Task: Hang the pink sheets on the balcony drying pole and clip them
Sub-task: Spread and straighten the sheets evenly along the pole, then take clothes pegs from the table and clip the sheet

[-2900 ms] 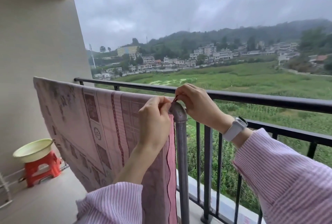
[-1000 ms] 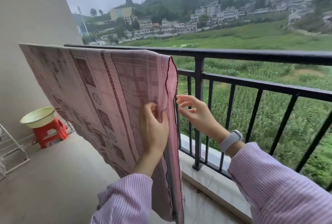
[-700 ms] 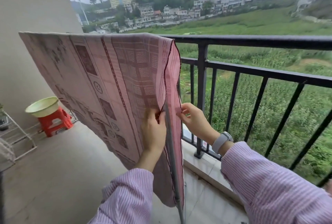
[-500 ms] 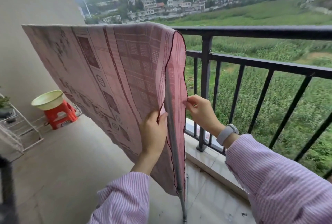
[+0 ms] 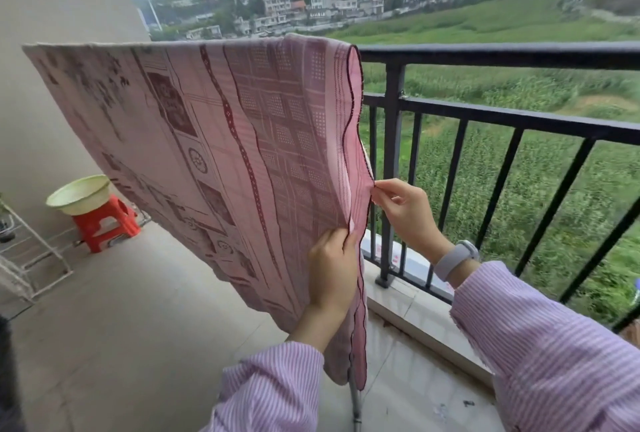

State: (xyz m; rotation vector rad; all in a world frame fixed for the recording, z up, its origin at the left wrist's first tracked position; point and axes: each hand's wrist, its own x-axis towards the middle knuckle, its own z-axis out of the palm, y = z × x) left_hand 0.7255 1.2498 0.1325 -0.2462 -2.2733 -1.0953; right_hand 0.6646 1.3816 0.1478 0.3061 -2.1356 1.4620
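A pink patterned sheet hangs folded over a drying pole that runs from the wall to a point near the railing; the cloth hides the pole's top bar. Only the grey upright leg shows below the sheet's hem. My left hand grips the near layer's dark-trimmed side edge low down. My right hand pinches the far layer's edge a little higher, on the railing side. No clip is visible.
A black metal balcony railing runs along the right, above a tiled ledge. At the left wall a pale green basin sits on a red plastic stool. A white wire rack stands at the far left.
Both hands have come down from the pole's top end and now hold the sheet's side edges lower down. The view has tilted downward.
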